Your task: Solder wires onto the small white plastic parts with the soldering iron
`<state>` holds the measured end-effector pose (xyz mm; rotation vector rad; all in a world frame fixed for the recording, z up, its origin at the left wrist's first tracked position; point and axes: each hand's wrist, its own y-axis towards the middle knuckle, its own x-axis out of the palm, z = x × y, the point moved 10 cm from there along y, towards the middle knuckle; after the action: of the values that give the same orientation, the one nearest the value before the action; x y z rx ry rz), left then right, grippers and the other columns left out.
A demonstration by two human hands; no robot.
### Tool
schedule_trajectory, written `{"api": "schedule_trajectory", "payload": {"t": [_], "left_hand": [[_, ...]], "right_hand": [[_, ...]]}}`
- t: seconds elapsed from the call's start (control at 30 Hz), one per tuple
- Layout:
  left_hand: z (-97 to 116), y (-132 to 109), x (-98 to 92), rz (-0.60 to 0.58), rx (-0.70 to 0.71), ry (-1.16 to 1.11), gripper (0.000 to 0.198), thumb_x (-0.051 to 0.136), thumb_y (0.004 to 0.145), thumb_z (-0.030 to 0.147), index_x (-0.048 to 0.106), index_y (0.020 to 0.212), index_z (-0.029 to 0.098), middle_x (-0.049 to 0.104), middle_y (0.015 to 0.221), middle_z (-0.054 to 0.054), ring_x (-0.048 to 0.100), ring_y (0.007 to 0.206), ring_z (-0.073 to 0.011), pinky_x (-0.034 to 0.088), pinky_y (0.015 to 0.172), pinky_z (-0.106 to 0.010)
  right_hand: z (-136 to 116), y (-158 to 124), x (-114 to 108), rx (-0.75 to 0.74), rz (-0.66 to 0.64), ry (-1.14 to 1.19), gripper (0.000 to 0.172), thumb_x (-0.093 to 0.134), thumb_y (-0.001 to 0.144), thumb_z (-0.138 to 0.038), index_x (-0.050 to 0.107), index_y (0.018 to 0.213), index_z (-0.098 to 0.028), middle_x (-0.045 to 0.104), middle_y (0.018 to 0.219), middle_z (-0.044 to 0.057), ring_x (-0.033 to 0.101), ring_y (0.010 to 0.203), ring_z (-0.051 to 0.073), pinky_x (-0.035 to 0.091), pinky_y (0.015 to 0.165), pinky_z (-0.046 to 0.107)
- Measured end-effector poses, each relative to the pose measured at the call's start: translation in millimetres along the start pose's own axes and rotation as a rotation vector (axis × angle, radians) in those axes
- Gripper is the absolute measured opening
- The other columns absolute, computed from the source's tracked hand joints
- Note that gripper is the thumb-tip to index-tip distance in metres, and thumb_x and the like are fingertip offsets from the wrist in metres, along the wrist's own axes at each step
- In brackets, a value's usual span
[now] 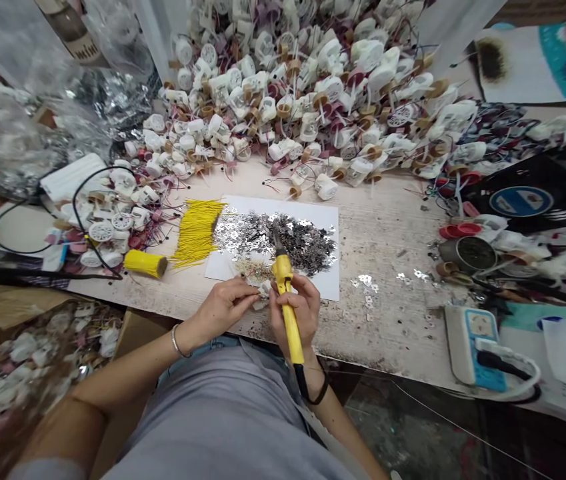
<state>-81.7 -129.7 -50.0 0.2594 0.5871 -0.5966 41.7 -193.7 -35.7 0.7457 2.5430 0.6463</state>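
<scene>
A pale wooden table (pixel 393 320) fills the view; a great heap of white plastic parts (pixel 313 87) with red wires covers its far side; nearer lies a white sheet (pixel 330 280), carrying a pile of small silvery metal pieces (pixel 287 240); a bundle of yellow wires (pixel 197 232) lies just left of the sheet; a blue-and-white power strip (pixel 473 343) sits at the right edge; the right hand (pixel 300 313) has its fingers clamped around a yellow soldering iron (pixel 289 313), tip pointing away over the metal pieces; the left hand (pixel 223 308) pinches a small white part (pixel 264 291) with fingertips together, at the table's near edge, touching the iron's shaft.
</scene>
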Motion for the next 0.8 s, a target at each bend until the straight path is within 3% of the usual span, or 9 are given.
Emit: {"api": "schedule_trajectory", "payload": {"t": [0.17,0.27,0.4,0.5,0.8], "left_hand": [[-8.9,0.0,1.5,-0.015,-0.111,-0.048,0.011,0.062,0.081,0.014,0.073,0.082,0.016,0.069,0.072,-0.003,0.061,0.065,-0.0117,0.047,0.062,-0.02],[-7.0,0.8,3.2,-0.035,-0.102,-0.1,0.013,0.06,0.083,0.014,0.073,0.085,0.015,0.069,0.074,-0.004,0.061,0.068,-0.012,0.047,0.064,-0.02],[-12.9,-1.4,5.4,-0.06,-0.174,-0.127,0.014,0.059,0.084,0.016,0.073,0.086,0.014,0.07,0.077,-0.004,0.061,0.067,-0.0115,0.045,0.062,-0.019],[-18.3,-4.6,7.6,-0.076,-0.225,-0.122,0.013,0.061,0.082,0.016,0.073,0.086,0.014,0.071,0.077,-0.004,0.061,0.068,-0.012,0.044,0.062,-0.02],[-19.4,-10.6,6.6,-0.066,-0.236,-0.092,0.013,0.059,0.083,0.019,0.072,0.082,0.015,0.069,0.073,-0.003,0.061,0.068,-0.013,0.046,0.064,-0.022]], "right_hand": [[-5.6,0.3,8.2,0.03,-0.082,-0.005,0.019,0.07,0.074,-0.01,0.053,0.077,-0.02,0.048,0.115,0.006,0.06,0.105,0.018,0.06,0.082,0.033],[-3.0,2.0,3.3,0.083,-0.041,-0.049,0.017,0.067,0.077,-0.011,0.053,0.077,-0.02,0.051,0.113,0.006,0.061,0.103,0.018,0.059,0.082,0.033],[-8.0,-2.0,-4.8,0.002,0.019,-0.05,0.018,0.062,0.075,-0.004,0.056,0.08,-0.02,0.049,0.117,0.006,0.059,0.107,0.019,0.06,0.08,0.032],[-11.8,-5.5,3.3,-0.043,-0.075,0.015,0.019,0.057,0.077,-0.001,0.058,0.079,-0.02,0.05,0.118,0.004,0.06,0.105,0.017,0.06,0.081,0.032],[-8.8,1.1,-4.3,0.083,-0.05,0.057,0.014,0.062,0.078,-0.008,0.054,0.075,-0.02,0.056,0.111,0.006,0.063,0.097,0.017,0.061,0.074,0.032]]}}
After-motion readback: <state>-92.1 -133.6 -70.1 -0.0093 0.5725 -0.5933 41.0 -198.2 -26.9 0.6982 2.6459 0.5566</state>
